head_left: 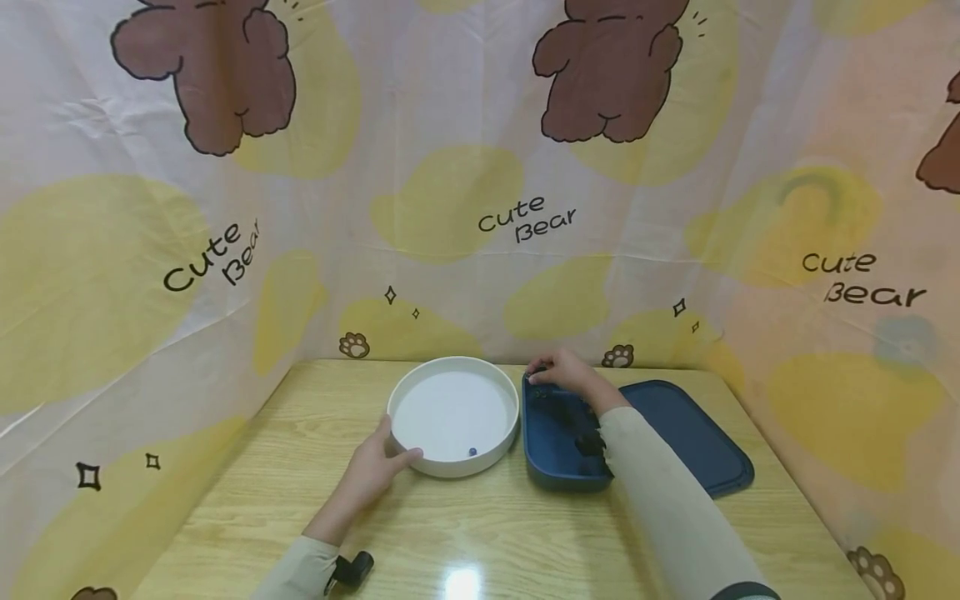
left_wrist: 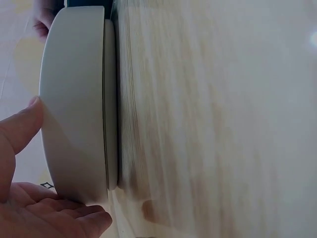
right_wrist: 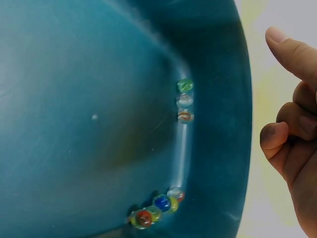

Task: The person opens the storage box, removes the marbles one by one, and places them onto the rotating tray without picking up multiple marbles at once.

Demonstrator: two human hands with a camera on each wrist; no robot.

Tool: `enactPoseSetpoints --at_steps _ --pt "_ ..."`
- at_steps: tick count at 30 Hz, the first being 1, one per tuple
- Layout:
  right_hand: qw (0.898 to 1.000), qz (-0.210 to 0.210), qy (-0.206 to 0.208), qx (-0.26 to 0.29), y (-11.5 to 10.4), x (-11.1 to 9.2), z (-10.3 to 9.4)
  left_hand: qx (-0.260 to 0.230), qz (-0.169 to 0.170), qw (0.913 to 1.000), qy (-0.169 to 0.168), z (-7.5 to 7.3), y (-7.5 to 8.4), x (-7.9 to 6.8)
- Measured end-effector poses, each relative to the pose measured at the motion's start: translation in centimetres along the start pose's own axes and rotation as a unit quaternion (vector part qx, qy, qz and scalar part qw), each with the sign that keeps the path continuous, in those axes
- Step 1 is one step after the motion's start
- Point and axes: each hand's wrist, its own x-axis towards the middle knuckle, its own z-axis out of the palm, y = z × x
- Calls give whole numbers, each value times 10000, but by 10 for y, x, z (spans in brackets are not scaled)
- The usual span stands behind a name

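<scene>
My left hand (head_left: 372, 467) holds the near left side of a white round tray (head_left: 453, 477). In the left wrist view, the thumb (left_wrist: 29, 119) rests at the tray's rim and the fingers lie against its side wall (left_wrist: 74, 99). One small dark blue marble (head_left: 472, 452) sits inside near the front. My right hand (head_left: 566, 372) is over the far left corner of a deep blue box (head_left: 558, 480), its fingers bent and thumb apart, with nothing seen between them. Inside the box, several glass marbles (right_wrist: 162, 202) line the edge of the floor.
A flat dark blue lid (head_left: 693, 433) lies right of the box, partly behind the right forearm. All stand on a wood-grain table (head_left: 420, 533). A printed cloth (head_left: 442, 275) hangs behind and at both sides.
</scene>
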Motion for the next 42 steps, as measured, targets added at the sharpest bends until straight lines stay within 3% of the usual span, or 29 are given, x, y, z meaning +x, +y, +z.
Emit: enactPoseSetpoints --at_steps 11,22,42 --pt "9996 -236 9 -120 -19 5 -6 -41 -36 10000 28 0 0 -2" --pt "9992 -202 -81 -337 -47 13 -5 -21 -23 10000 -31 -1 0 -1" --pt "9982 -228 -509 -197 -71 48 34 66 -24 10000 -33 -3 4 -1"
